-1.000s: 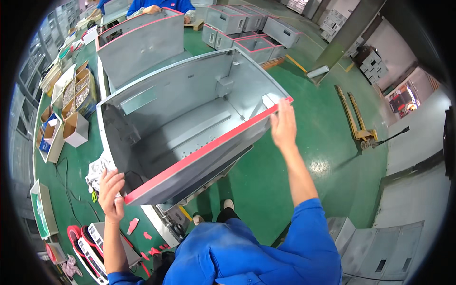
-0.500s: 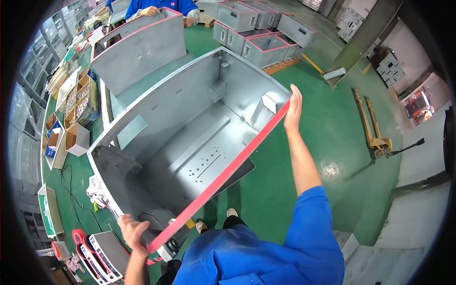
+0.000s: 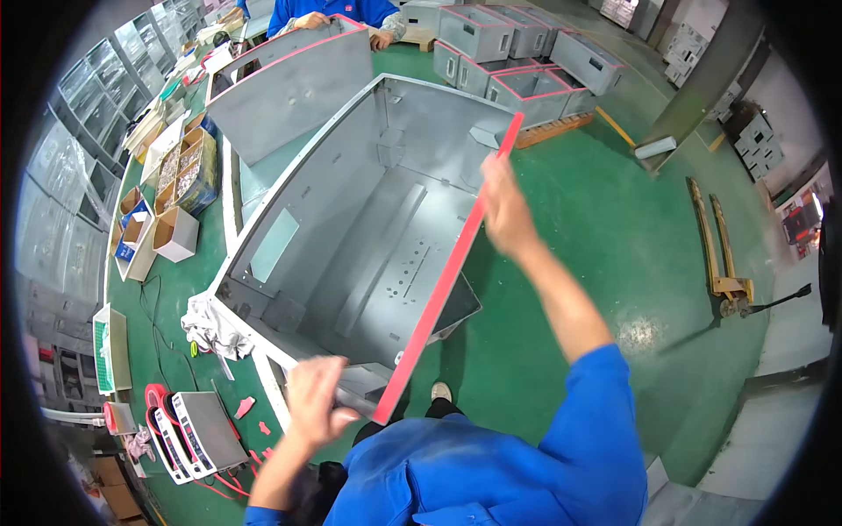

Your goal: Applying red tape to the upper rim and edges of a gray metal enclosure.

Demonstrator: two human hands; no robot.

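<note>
A large grey sheet-metal cabinet [image 3: 377, 237] lies tilted with its open side facing up at me, and I can see its bare inside with holes and brackets. A red strip [image 3: 438, 307] runs along its right-hand rim. My right hand [image 3: 503, 206] grips that red rim near the far end. At the near corner, my left hand [image 3: 316, 399] holds the cabinet's lower rim, close to the red strip's near end. My blue sleeves and torso fill the lower edge of the view.
A second grey cabinet [image 3: 298, 88] stands behind, with another person in blue [image 3: 324, 13] at it. Several red-rimmed grey boxes [image 3: 517, 39] sit at the back. Cardboard boxes of parts [image 3: 175, 175], a white cloth [image 3: 210, 324] and a grey device with red cables [image 3: 206, 430] lie left. A yellow pallet jack [image 3: 724, 254] stands right.
The cabinet has tipped over so its opening faces up. My left hand has moved right along the near rim. My right hand stays on the red edge, now lower in view.
</note>
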